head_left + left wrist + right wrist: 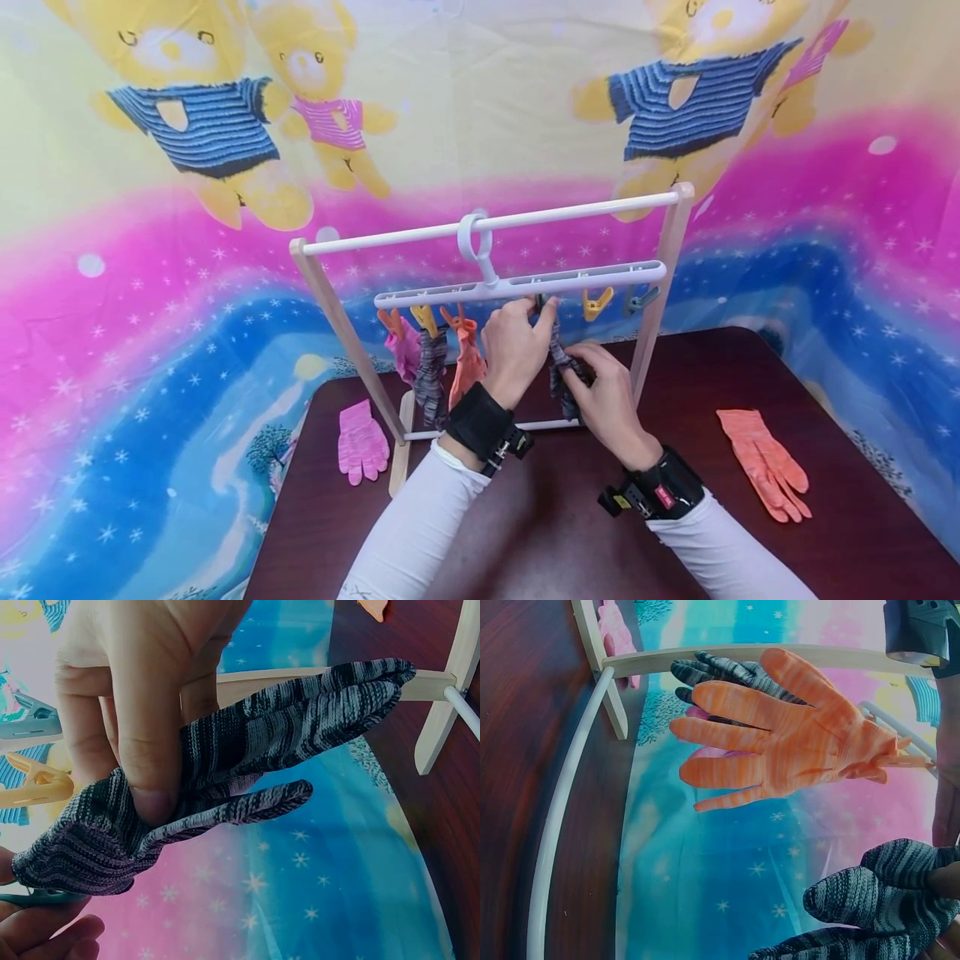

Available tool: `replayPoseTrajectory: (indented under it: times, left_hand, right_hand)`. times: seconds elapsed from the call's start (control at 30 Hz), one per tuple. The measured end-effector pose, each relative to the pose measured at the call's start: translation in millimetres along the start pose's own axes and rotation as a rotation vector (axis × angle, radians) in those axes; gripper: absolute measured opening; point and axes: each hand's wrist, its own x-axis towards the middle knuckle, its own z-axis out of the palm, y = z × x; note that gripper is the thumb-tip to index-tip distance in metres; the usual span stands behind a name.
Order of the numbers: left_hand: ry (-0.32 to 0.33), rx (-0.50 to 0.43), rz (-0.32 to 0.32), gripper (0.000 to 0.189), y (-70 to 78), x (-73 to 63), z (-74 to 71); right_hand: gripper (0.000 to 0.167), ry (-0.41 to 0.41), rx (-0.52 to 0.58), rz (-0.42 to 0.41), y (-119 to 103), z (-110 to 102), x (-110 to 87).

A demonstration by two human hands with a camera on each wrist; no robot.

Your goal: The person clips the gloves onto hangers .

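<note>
A black-and-grey knitted glove (558, 367) hangs fingers-down below the white hanger (517, 282). My right hand (607, 396) pinches the glove's middle; in the left wrist view its thumb presses into the knit (217, 754). My left hand (517, 346) is up at the cuff, just under the hanger bar, its fingers around a dark green clothespin (45, 899). To the left, clothespins hold a pink glove (405, 350), another black-and-grey glove (431, 379) and an orange glove (780, 742). A yellow clothespin (597, 304) and a blue-grey clothespin (641, 300) hang at the right with nothing in them.
The hanger hooks over the white top rod (585, 212) of a wooden stand (341, 333). On the dark table (547, 533), a pink glove (363, 442) lies left of the stand and an orange glove (765, 467) lies right. A printed cloth (465, 100) covers the wall behind.
</note>
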Motion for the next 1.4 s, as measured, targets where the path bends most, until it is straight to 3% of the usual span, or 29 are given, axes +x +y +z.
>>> replayPoseTrajectory:
  times: [0.33,1.4]
  left_hand:
    - [0.030,0.018,-0.031,0.052,0.5,2.4,0.0]
    - [0.026,-0.003,-0.059,0.052,-0.2,1.8,-1.1]
  right_hand:
    - [0.020,0.077,0.023,-0.022,1.7,0.8,-2.2]
    - [0.021,0.060,-0.028,-0.041,-3.4,4.6,13.5]
